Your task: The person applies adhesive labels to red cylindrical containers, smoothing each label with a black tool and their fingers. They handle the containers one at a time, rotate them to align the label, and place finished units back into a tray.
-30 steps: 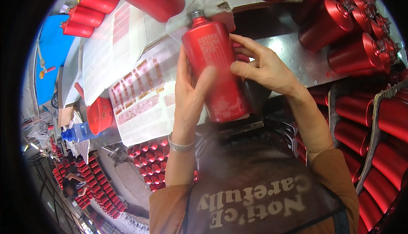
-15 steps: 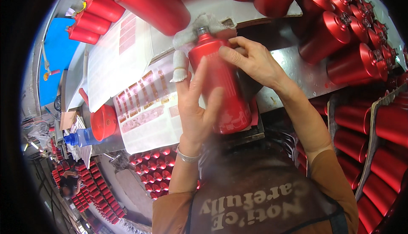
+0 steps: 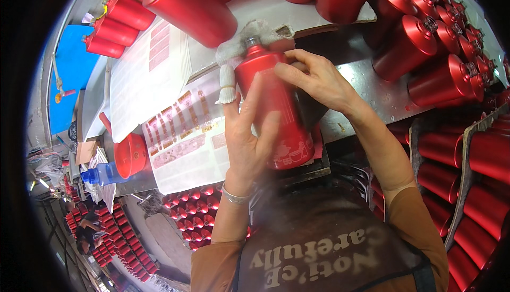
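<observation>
A: Your red bottle (image 3: 286,103) lies in the middle of the frame, slanting, its capped neck toward the top and its base toward you. Where are you holding it?

B: Your left hand (image 3: 244,138) is over its left side, the digits spread well apart. Your thumb and a finger lie across the red face, while the finger in a white sleeve (image 3: 227,79) points up beside the bottle's left edge. That hand isn't clamped on anything.

A: And your right hand (image 3: 324,82)?

B: It's at the bottle's upper right, by the shoulder. Your thumb tip overlaps the red surface and your bent forefinger sits just above, a small gap between them. I can't tell whether you're pinching something there or only touching the bottle.

A: What's around your hands?

B: A pale, fuzzy pad (image 3: 263,29) sits by the neck. Left of centre, near your left hand, lies a sheet with reddish printed strips (image 3: 183,172). More red bottles (image 3: 409,42) stand crowded together at the upper right.
</observation>
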Demonstrator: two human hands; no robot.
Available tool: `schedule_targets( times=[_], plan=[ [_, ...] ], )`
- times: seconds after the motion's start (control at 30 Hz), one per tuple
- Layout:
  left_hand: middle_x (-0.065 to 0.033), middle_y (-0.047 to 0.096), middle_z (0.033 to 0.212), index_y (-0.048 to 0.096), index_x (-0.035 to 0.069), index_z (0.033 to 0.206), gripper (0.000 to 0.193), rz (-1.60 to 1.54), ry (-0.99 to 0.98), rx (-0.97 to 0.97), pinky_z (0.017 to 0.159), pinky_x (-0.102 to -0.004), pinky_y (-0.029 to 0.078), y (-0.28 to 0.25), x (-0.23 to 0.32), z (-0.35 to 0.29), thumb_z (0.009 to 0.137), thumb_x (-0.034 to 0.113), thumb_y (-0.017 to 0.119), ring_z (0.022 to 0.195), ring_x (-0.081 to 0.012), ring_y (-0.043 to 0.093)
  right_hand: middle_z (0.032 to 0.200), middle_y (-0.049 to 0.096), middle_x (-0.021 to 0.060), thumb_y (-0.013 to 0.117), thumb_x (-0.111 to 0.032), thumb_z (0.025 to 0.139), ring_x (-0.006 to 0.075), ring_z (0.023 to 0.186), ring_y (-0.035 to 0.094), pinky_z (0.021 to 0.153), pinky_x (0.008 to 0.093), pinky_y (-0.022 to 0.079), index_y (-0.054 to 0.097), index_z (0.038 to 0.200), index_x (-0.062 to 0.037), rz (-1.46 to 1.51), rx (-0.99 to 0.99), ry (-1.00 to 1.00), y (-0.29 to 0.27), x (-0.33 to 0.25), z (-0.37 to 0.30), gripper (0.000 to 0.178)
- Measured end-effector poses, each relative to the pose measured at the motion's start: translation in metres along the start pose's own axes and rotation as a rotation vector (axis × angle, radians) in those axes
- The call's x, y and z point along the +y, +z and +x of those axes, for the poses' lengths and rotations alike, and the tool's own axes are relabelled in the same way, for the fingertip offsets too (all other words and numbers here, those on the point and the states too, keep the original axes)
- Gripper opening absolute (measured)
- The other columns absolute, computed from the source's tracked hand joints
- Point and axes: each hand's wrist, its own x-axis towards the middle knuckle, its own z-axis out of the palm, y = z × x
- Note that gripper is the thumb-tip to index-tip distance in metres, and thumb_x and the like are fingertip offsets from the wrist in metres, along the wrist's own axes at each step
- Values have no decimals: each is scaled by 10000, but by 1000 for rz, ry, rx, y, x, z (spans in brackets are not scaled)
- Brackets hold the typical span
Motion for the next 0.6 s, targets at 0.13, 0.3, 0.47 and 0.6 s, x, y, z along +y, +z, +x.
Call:
schedule_targets(
  times=[0.13, 0.3, 0.47, 0.6],
  plan=[
    [-316, 312, 1552, 516, 32, 1459, 595, 8, 13, 19, 1138, -436, 337, 2, 0, 0, 885, 95, 660, 1414, -413, 380, 1191, 665, 308, 737, -529, 868, 324, 1114, 675, 947, 364, 524, 527, 1318, 148, 4, -26, -6, -2, -1, 0, 839],
    [-320, 315, 1550, 516, 31, 1459, 596, 36, 28, 23, 1131, -438, 348, 2, 0, 0, 886, 98, 664, 1411, -418, 383, 1190, 667, 304, 743, -519, 869, 317, 1112, 674, 950, 362, 523, 529, 1319, 146, 1, -24, -4, -4, 0, 1, 831],
    [-330, 320, 1543, 518, 29, 1456, 594, 45, 31, 23, 1122, -435, 362, 1, 1, 0, 883, 92, 661, 1401, -426, 397, 1195, 673, 264, 737, -496, 883, 285, 1109, 669, 950, 353, 521, 519, 1336, 138, 99, -66, 8, -5, 6, 1, 809],
    [-335, 307, 1551, 520, 30, 1455, 594, 34, 20, 14, 1122, -434, 362, 1, 1, 0, 880, 89, 658, 1401, -428, 399, 1214, 668, 240, 736, -473, 890, 262, 1127, 656, 957, 344, 517, 505, 1357, 128, 154, -102, -42, -4, 7, -3, 796]
  ],
)
